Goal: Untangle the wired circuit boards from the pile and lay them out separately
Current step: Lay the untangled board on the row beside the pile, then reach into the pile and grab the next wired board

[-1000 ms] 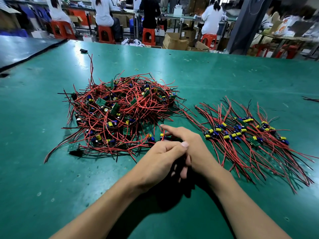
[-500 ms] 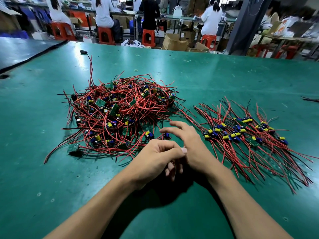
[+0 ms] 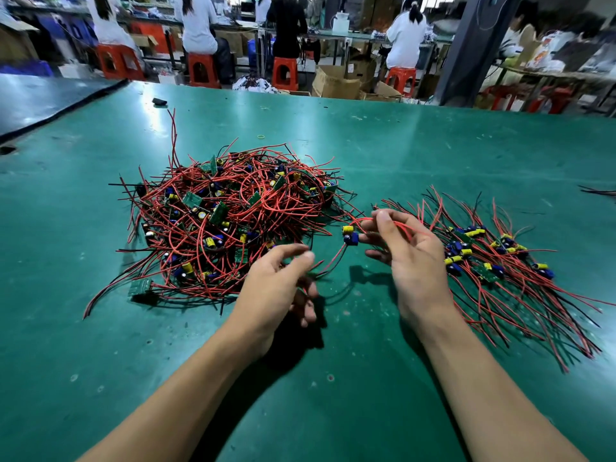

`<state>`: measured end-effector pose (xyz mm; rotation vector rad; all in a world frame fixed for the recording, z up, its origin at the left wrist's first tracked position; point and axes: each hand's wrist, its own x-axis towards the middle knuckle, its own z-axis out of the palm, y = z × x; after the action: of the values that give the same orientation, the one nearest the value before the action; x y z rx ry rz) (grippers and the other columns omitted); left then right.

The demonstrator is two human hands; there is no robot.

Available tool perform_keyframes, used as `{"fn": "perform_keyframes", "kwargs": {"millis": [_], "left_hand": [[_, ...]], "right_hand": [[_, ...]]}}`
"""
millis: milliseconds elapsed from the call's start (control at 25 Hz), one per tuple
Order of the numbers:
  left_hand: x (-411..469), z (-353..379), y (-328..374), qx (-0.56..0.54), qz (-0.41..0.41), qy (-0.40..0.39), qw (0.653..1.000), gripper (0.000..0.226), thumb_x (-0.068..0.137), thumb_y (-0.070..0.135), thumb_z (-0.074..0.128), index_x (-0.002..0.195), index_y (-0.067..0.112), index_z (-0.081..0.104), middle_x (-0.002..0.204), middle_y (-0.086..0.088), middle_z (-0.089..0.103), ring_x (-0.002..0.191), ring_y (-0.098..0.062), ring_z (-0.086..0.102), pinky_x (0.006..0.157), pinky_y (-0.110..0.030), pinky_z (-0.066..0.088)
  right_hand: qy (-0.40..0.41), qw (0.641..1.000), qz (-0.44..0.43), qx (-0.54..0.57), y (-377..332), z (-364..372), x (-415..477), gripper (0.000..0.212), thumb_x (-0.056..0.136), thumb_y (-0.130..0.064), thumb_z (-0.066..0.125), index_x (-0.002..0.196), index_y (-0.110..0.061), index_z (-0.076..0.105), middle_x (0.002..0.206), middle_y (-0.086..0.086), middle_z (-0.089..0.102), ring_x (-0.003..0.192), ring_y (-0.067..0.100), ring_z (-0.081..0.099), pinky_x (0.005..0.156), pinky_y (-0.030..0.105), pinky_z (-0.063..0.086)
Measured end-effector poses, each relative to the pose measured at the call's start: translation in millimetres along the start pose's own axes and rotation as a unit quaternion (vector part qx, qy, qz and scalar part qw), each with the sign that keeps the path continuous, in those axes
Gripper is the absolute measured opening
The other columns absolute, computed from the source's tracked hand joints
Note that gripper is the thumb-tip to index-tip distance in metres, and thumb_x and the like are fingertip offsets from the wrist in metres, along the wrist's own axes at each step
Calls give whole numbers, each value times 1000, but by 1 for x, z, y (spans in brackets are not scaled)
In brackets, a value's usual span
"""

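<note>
bare left hand, bare right hand, both forearms bare, short plain fingernails

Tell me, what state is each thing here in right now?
tangled pile, heaped, wires intertwined.
laid-out boards, spread flat, right of the pile.
held board, lifted off the table, wires dangling.
right hand, pinches the held board's red wire.
left hand, curled at its wire ends; grip blurred.

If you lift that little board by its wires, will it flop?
Probably: the board hangs from thin, curving wires pinched in the right hand, so it looks light and floppy. Its wires may snag in the tangled pile.
</note>
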<state>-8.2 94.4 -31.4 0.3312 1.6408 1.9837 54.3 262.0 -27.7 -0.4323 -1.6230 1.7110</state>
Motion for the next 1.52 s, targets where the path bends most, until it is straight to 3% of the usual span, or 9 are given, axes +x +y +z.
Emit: {"fn": "perform_keyframes", "kwargs": {"millis": [120,280,520,600,760,1000,1240,1360,1520], "left_hand": [[1,0,-7,107,31,-2,994,10,95,22,62,93,17,71,41,-1,44,29,-16,38,35,-16,28],[0,0,-8,187,60,-43,980,21,93,41,61,95,23,73,45,8,47,34,-10,41,38,-17,31],[-3,6,-2,26,0,-71,997,25,99,27,54,85,23,74,81,-5,73,51,-16,60,41,-20,42],[1,5,1,-65,-46,-71,994,31,99,22,42,90,18,72,86,-12,75,63,-23,69,50,-26,49],[3,4,-2,-77,-22,-38,996,27,98,27,50,109,8,65,104,-26,71,75,-32,70,66,-36,58],[1,10,-5,-17,18,-10,1000,25,94,17,63,113,1,59,83,-12,74,70,-32,72,76,-49,58],[-1,8,-5,3,12,-36,999,13,96,13,59,104,5,65,85,-13,69,69,-25,63,58,-29,54],[-2,9,-8,26,23,-46,998,11,95,6,59,103,6,66,86,-14,70,71,-26,68,60,-27,55],[-3,11,-8,73,44,-59,995,16,95,8,57,93,13,71,77,-9,73,64,-18,66,61,-27,54]], "right_hand": [[-9,985,89,151,-14,0,2,22,87,-39,64,87,-20,74,81,-2,76,69,9,70,59,20,54],[-29,949,170,264,-25,-8,7,32,86,-43,59,69,-22,76,66,-9,65,54,3,61,50,17,51],[-154,947,205,195,-18,10,-7,23,84,-34,62,80,-16,76,72,1,68,60,11,67,54,19,56],[-159,951,189,188,-13,15,-10,20,84,-23,63,94,-8,72,82,7,73,69,17,72,63,23,59],[-114,982,115,94,-6,12,-7,9,90,-10,66,96,-8,71,83,8,75,70,18,72,64,24,58],[-159,985,-17,-59,-2,3,-8,6,92,-20,72,96,-16,74,82,5,75,66,14,65,61,22,51],[-246,965,32,-88,1,6,-11,15,89,-23,75,102,-17,77,84,-8,75,73,-2,66,62,10,48],[-216,969,46,-108,3,8,-11,11,88,-28,76,88,-17,77,79,-6,73,72,3,66,63,20,53],[-191,971,29,-138,5,6,-9,21,86,-34,78,68,-24,72,56,-13,57,52,-2,47,53,10,39]]}}
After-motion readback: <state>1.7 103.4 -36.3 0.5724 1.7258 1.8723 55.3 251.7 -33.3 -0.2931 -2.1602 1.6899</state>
